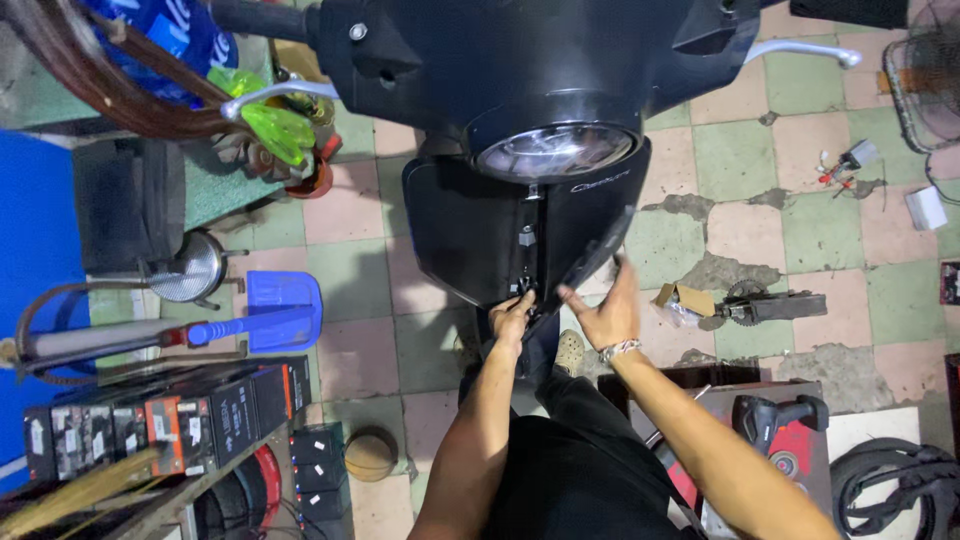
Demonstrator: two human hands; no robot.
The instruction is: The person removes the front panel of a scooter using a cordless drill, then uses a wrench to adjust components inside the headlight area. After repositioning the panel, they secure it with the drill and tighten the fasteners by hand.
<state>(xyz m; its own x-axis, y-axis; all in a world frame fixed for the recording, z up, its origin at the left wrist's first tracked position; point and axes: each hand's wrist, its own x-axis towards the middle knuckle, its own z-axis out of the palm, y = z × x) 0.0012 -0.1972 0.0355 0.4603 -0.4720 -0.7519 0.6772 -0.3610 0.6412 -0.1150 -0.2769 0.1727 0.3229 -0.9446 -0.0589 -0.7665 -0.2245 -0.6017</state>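
A dark scooter front (520, 60) with a round headlight (553, 150) fills the top of the head view. Below it hangs the black front body panel (470, 230). My left hand (512, 316) has its fingers closed at the panel's lower middle seam, on a small part I cannot make out. My right hand (605, 312), with a bracelet at the wrist, grips the lower right edge of a loosened black panel piece (598, 250) that tilts outward.
Blue dustpan (280, 310) and a metal pot (190, 268) lie left on the tiled floor. Shelf of boxed parts (160, 420) at lower left. A power drill (780, 415) rests on a case lower right; a sprocket part (760, 300) and a fan (925, 75) lie right.
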